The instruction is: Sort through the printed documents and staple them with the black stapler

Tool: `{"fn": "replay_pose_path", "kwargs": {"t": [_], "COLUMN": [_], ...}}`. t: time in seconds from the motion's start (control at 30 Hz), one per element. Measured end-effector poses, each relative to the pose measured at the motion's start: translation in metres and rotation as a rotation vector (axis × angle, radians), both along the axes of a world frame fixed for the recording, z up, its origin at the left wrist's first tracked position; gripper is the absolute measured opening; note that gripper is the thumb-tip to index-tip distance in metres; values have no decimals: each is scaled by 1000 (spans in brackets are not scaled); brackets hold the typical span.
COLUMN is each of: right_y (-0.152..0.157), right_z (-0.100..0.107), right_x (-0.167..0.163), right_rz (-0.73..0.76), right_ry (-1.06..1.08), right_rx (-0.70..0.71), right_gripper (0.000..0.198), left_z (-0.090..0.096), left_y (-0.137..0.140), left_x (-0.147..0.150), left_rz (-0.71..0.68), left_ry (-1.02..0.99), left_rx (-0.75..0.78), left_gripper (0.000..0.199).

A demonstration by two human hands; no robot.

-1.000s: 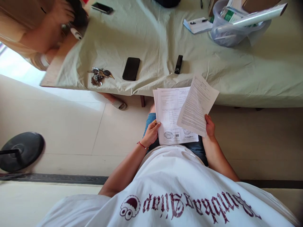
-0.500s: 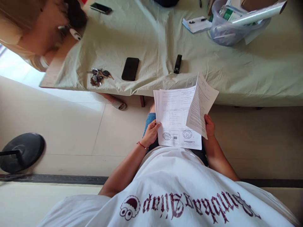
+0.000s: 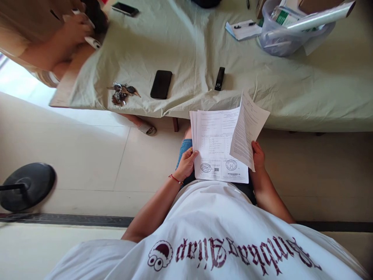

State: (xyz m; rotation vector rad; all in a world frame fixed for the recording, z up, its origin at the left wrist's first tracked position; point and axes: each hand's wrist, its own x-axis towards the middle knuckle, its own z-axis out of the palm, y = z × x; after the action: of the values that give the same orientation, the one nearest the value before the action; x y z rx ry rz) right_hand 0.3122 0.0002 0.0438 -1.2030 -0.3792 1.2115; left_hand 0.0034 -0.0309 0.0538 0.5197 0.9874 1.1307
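Several printed sheets of paper (image 3: 214, 146) lie over my lap, the uppermost form showing two oval stamps and a barcode. My left hand (image 3: 186, 163) grips their left edge, thumb on top. At the right, my right hand (image 3: 258, 156) is closed on the edge of a lifted printed sheet (image 3: 251, 124), which curls up and covers part of the form. Just beyond the papers, a black stapler (image 3: 219, 79) rests near the table's front edge.
A dark phone (image 3: 161, 84) and a bunch of keys (image 3: 124, 93) lie on the cloth-covered table (image 3: 186, 50). Farther back are a notepad (image 3: 244, 31), a plastic basket (image 3: 275, 41) and another phone (image 3: 125, 9). Another person's hand (image 3: 78, 29) is at the far left. A round black base (image 3: 37, 182) stands on the floor.
My hands and the papers stay almost still. At the far left, the other person's hand has shifted and now shows more clearly, with a white object by it.
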Motion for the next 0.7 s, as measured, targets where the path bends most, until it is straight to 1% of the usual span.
{"fn": "replay_pose_path", "kwargs": {"t": [0.17,0.4,0.7], "right_y": [0,4,4], "right_z": [-5,-14,-19], "right_x": [3,9,9], "right_rz": [-14,-18,1], "right_ry": [-27,-89,-94], "right_rx": [-2,-1,42], "right_gripper": [38,41,33], "left_z": [-2,1,1], "left_y": [0,1,1], "left_x": [0,0,0], "left_rz": [0,-1,8], "left_ry": [13,6,8], "left_rx": [7,7,-2], "left_gripper": [45,49,50]}}
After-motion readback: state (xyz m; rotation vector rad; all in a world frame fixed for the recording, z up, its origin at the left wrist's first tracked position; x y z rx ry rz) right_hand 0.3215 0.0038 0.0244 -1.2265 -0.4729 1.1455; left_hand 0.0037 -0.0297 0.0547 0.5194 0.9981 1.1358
